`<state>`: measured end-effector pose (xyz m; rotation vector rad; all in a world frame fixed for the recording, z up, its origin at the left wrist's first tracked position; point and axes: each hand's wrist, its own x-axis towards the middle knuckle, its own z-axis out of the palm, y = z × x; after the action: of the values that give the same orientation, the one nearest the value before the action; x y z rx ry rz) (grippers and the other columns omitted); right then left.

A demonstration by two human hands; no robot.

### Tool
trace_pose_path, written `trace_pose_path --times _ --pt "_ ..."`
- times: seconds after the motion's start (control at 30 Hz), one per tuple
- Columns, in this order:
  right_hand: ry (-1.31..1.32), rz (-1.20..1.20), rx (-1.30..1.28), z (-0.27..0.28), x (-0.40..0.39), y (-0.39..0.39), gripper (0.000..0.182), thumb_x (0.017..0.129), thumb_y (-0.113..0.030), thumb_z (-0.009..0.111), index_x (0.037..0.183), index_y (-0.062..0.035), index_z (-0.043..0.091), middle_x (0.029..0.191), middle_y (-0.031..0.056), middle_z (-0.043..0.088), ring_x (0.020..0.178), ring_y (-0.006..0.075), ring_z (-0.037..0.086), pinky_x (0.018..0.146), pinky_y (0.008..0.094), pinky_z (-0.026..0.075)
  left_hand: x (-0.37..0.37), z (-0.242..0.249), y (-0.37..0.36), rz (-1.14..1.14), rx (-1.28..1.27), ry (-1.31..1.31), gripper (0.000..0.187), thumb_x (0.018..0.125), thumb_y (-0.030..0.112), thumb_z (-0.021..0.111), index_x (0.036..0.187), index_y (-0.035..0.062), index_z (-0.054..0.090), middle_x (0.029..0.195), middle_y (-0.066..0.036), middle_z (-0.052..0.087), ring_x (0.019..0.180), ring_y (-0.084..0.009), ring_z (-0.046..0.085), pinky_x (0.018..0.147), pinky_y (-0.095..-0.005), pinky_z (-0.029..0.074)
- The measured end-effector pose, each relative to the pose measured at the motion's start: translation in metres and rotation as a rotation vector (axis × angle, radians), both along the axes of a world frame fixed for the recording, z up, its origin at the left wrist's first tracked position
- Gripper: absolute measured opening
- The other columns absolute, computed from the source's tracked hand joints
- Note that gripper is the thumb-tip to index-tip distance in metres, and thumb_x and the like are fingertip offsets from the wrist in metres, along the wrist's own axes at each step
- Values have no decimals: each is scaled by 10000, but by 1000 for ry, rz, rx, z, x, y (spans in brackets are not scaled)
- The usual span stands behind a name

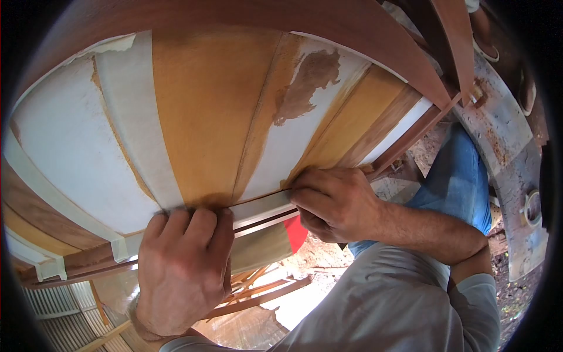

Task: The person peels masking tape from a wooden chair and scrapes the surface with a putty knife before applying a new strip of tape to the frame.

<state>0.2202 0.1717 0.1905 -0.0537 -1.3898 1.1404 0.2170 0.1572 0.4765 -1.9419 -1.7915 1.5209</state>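
Observation:
A curved panel (217,105) painted in orange-brown and white bands fills the upper view. Along its near edge runs a pale strip of masking tape (261,208), stretching between my two hands. My left hand (185,270) is closed over this edge, its fingers curled side by side on the tape. To the right, my right hand (340,202) is also closed, thumb and fingers pinched at the strip by the edge. The fingertips of both hands are partly hidden. Further left, a light tape band (64,208) crosses the panel, and its end hangs over the edge.
Brown wooden framing (363,35) arches around the panel's far side. At right stands a curved, stained metal piece (504,129) beside my jeans-clad leg (451,176). Below lie wooden offcuts (264,296) and corrugated sheeting (56,311). Another person's feet show at the upper right.

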Motion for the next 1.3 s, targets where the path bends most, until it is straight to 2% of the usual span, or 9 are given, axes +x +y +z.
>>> trace_pose_path --times 0.2,0.3,0.4,0.5,0.7,0.8,0.9,1.1,1.3 --pt "-19 6 -14 -2 0 -3 330 684 15 754 1001 -26 673 961 92 661 727 251 690 561 377 566 -5 1 -10 -56 47 -2 267 809 82 814 1065 22 770 835 -74 553 730 -270 570 649 -425 446" --pt "-3 4 -23 -1 -1 -2 330 687 24 747 1004 -33 676 962 92 661 725 252 688 565 376 559 -15 4 -14 -145 19 -29 242 855 52 722 1075 -41 760 817 -59 525 708 -212 558 631 -382 433" --pt "3 -2 -21 -4 -3 -4 318 700 33 741 1002 -32 668 957 92 660 721 253 686 559 374 550 -16 4 -15 -149 9 -28 230 863 47 717 1072 -39 761 811 -59 519 700 -208 553 622 -378 430" --pt "-2 -17 -23 -4 -2 -6 314 711 37 741 1007 -28 658 956 92 659 711 257 682 546 373 539 -17 1 -19 -138 60 -10 253 807 107 843 1036 30 771 774 -61 522 695 -253 564 625 -413 437" --pt "-17 -36 -39 -3 -4 -10 298 705 -39 776 965 -38 632 955 86 584 717 257 649 553 387 550 -8 3 -25 -141 213 -30 303 760 122 864 1035 41 768 901 -57 654 759 -253 591 667 -408 448" --pt "-1 -51 -45 -3 -6 -11 299 696 -23 771 959 -37 629 940 86 576 696 256 640 542 384 542 -15 2 -29 -226 157 -117 289 758 105 859 1024 48 761 1027 -62 724 858 -255 629 713 -403 468" --pt "14 -52 -35 -5 -6 -11 298 709 70 729 983 -19 650 943 98 656 703 244 681 538 364 529 -28 2 -33 -319 103 -115 297 703 129 753 989 50 747 1139 -91 746 957 -223 666 762 -350 479" --pt "40 -124 -44 -2 -3 -7 269 713 75 698 961 -16 648 940 104 661 697 229 680 520 357 523 -41 -1 -43 -338 169 -201 229 725 106 760 942 43 724 1097 -104 754 976 -236 679 785 -368 502" --pt "98 -199 -56 1 -4 -3 293 650 66 727 910 -23 625 913 83 627 669 224 653 512 351 527 -45 -2 -45 -330 210 -237 251 727 81 783 971 52 734 1078 -98 758 964 -234 687 779 -367 513"
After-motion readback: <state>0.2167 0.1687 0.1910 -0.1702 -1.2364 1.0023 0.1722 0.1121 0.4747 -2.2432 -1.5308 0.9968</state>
